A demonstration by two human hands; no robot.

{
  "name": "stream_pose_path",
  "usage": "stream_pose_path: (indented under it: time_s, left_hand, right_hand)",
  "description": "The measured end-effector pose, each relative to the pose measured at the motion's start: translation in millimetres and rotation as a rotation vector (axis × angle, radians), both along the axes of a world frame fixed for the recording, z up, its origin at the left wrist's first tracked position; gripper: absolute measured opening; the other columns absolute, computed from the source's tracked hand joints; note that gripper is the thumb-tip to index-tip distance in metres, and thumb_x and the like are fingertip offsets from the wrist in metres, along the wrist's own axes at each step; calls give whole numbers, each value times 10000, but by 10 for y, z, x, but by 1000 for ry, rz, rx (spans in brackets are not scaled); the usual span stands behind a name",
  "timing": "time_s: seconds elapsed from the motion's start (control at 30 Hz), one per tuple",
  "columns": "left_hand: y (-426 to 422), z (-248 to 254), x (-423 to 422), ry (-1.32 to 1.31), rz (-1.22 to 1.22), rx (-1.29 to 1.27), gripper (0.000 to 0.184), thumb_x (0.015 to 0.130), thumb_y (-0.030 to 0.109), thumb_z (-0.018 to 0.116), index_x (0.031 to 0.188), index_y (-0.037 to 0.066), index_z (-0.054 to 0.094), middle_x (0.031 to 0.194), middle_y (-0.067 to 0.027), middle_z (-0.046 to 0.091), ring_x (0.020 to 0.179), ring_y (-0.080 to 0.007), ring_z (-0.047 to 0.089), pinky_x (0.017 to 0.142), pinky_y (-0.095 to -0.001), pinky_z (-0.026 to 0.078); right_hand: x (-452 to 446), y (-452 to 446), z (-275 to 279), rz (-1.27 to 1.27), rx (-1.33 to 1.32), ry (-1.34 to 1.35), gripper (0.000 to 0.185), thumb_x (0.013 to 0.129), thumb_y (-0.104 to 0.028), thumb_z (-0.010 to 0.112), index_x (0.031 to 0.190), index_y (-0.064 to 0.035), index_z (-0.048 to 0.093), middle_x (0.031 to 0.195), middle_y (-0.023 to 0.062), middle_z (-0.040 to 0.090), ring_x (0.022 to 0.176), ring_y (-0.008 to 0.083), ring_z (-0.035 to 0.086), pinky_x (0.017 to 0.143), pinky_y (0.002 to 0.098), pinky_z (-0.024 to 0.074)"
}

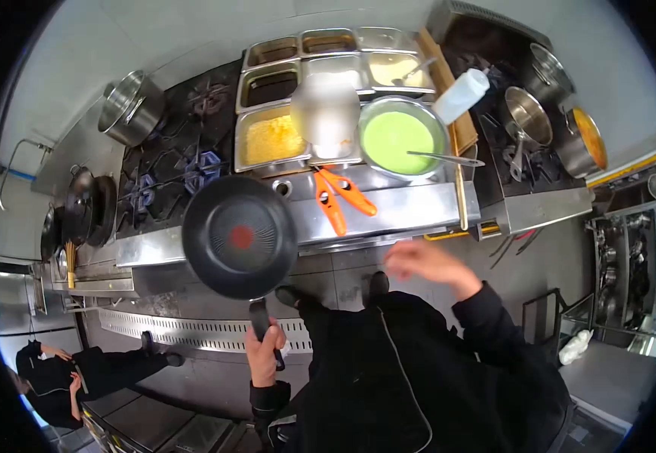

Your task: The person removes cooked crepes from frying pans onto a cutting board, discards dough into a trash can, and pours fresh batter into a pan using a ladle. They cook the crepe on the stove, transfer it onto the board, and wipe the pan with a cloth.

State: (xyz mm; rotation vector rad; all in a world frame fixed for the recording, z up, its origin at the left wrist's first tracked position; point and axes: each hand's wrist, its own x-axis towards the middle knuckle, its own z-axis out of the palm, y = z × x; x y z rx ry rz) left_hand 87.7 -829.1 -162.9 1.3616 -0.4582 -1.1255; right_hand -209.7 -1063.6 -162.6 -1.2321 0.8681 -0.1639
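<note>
The pan [240,237] was in the left hand [265,351], fingers wrapped around its handle, at the stove's [154,246] front edge; nothing was cooking in it. Whether the blurred right hand's [425,261] fingers touched, I couldn't tell. One held pan, one green-filled bowl [400,140], one bottle [461,96].

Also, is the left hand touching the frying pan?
Touching. The head view shows the left hand closed around the handle of the frying pan.

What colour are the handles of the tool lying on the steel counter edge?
The handles are orange, seen best in the head view.
</note>
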Motion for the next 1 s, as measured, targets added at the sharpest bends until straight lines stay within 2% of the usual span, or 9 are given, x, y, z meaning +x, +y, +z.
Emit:
stream_pose_path:
  time_s: [0.1,0.17,0.3,0.4,0.5,0.63,0.77,0.9,1.0]
  left_hand:
    - [-199,49,-357,55,-157,70,156,899,104,598,986,0,521,654,-7,478,583,-87,434,554,-230,355]
    - [-217,74,-530,83,-204,92,156,896,101,601,986,1,524,658,-7,482,587,-87,439,556,-230,358]
    - [-213,91,-779,141,-305,153,156,886,90,612,988,4,531,671,-5,495,597,-84,451,563,-228,369]
    - [-165,62,-922,153,-356,242,161,879,79,623,993,7,535,678,-3,501,600,-80,456,565,-226,378]
    - [-171,11,-1031,166,-418,268,165,871,72,637,996,17,544,683,7,506,604,-71,462,566,-223,388]
    - [-188,26,-1156,132,-414,272,164,872,73,641,1001,26,552,686,16,508,606,-63,468,565,-219,392]
    - [-197,42,-1217,107,-394,260,155,874,76,639,997,32,556,687,19,509,609,-60,469,565,-217,391]
    - [-133,-83,-1218,159,-326,237,163,875,78,641,1003,30,554,687,18,511,605,-59,469,564,-217,390]
    - [-121,-99,-1213,156,-288,236,168,874,81,642,1006,29,552,687,18,512,601,-59,468,564,-216,390]
  right_hand:
    - [-647,-417,-24,-685,-68,-82,262,913,-252,602,1031,-19,573,818,32,629,579,102,566,528,240,453]
    - [-835,-760,-167,-931,-5,-243,241,907,-248,615,997,-35,548,792,19,597,549,90,523,487,237,407]
    - [-893,-1351,-476,-947,87,-404,234,922,-239,597,1039,-44,541,782,13,557,563,93,490,495,230,376]
    - [-745,-1576,-555,-1037,-6,-401,198,932,-238,575,933,-40,558,723,7,566,511,71,470,434,222,336]
    - [-657,-1704,-522,-877,-361,-169,246,958,-242,516,955,-4,578,670,22,576,511,76,506,425,228,358]
    - [-704,-1695,-255,-730,-334,-160,300,979,-267,470,982,8,589,669,47,600,557,96,560,514,234,456]
    - [-803,-1828,-129,-770,-480,-64,334,971,-273,473,1025,38,581,703,97,640,566,129,621,509,247,497]
    - [-684,-1725,-183,-682,-424,-192,341,977,-278,466,1006,41,583,724,104,647,583,147,637,556,250,523]
    - [-812,-1813,-83,-704,-459,-98,330,977,-271,478,996,41,585,766,115,656,632,156,653,588,256,530]
